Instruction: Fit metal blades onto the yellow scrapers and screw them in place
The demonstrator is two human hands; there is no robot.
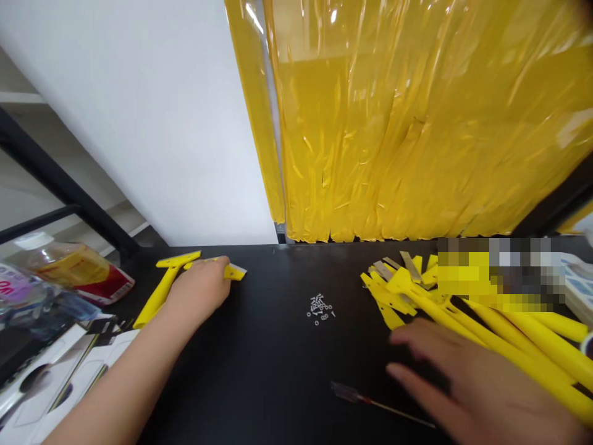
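Note:
My left hand [204, 285] is closed on a yellow scraper [236, 272], whose head sticks out past the fingers. Beside it on the black table lies another yellow scraper [160, 293]. My right hand [445, 371], slightly blurred, has thumb and fingers apart with nothing between them, next to a heap of yellow handles [503, 343] and flat yellow pieces [389, 296]. A small pile of screws and washers [319, 304] sits at mid-table. Nearer me is a screwdriver [349, 393] with a clear handle and thin shaft, partly behind my right hand.
At the left stand or lie plastic bottles [83, 269] and white boxes [69, 364]. Yellow plastic strips [393, 136] hang behind the black table [273, 364], beside a white panel [152, 117]. A blurred, pixelated patch covers part of the right side.

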